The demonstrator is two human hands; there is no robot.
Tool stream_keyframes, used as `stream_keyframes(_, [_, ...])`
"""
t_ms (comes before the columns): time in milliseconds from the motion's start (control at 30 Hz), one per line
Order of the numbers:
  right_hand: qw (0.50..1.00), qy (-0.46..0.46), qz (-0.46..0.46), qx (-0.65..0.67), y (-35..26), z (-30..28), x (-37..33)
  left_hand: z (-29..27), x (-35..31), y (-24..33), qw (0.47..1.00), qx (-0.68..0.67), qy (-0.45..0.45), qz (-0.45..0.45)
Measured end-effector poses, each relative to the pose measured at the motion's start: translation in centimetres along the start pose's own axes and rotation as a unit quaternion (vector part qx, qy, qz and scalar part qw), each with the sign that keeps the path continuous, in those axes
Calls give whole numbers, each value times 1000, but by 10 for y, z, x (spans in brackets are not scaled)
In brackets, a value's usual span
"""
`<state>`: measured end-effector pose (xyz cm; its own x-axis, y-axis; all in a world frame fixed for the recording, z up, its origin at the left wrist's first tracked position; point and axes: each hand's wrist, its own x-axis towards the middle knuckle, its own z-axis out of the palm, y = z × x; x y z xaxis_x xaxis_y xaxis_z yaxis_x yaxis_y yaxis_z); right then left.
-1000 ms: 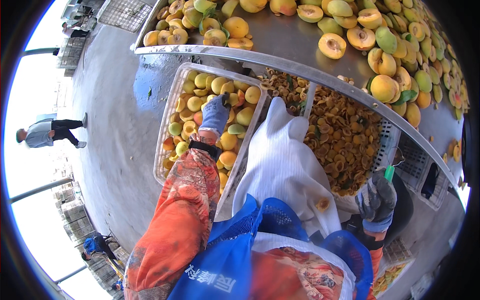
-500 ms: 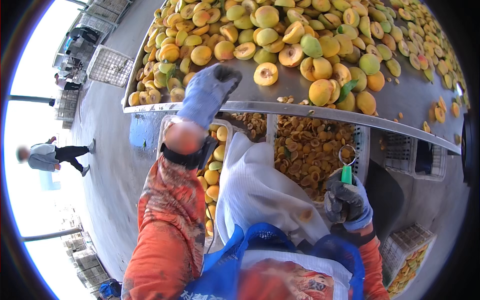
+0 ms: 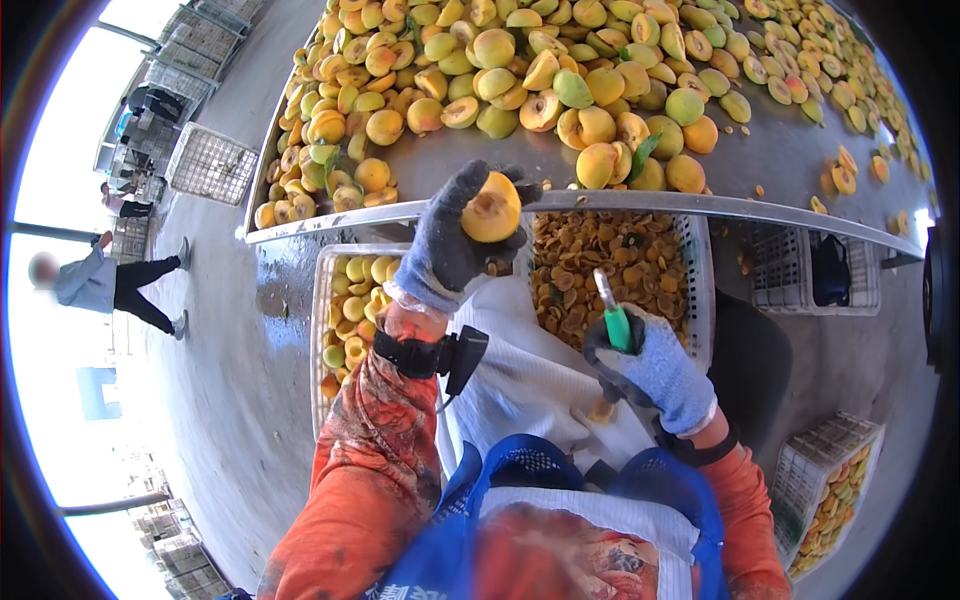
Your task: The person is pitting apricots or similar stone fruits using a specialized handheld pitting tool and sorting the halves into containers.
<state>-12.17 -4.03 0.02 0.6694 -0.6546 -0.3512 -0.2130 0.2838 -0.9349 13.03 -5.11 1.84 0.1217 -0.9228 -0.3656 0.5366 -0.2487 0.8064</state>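
My left hand [image 3: 455,240], in a blue and dark-coated glove, is closed around a yellow peach half [image 3: 491,208] just off the table's near edge. Its cut face, with a brownish centre, is turned up. Lower and to the right, my gloved right hand [image 3: 655,365] grips a pitting tool by its green handle [image 3: 619,330]. The tool's metal end [image 3: 604,288] points up and away from me, seen nearly edge-on, and stays apart from the fruit. Cut and whole-looking peaches [image 3: 495,48] are heaped on the metal table [image 3: 745,165] ahead.
Below the table edge stands a crate [image 3: 700,290] of brown pits and scraps. Left of my lap, another crate [image 3: 318,330] holds peaches. A fruit-filled crate [image 3: 800,490] sits at lower right. A person [image 3: 110,280] walks on the floor at left.
My left hand has come back from above the table toward me, now with the peach half in it. My right hand has moved up and left, turning the tool's loop edge-on.
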Motion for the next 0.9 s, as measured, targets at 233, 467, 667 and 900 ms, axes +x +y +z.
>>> stream_keyframes(233, [878,114,-147,-441,-21,48,7,17,-57,-41,989,102,16,102])
stream_keyframes(467, [874,179,-159,-422,-12,74,-4,10,-78,-62,647,608,134,440])
stream_keyframes(667, [939,134,-156,-275,6,88,-10,20,-89,-63,706,574,111,399])
stream_keyframes(900, [998,-14,54,20,-8,80,-18,38,-99,-51,906,378,68,178])
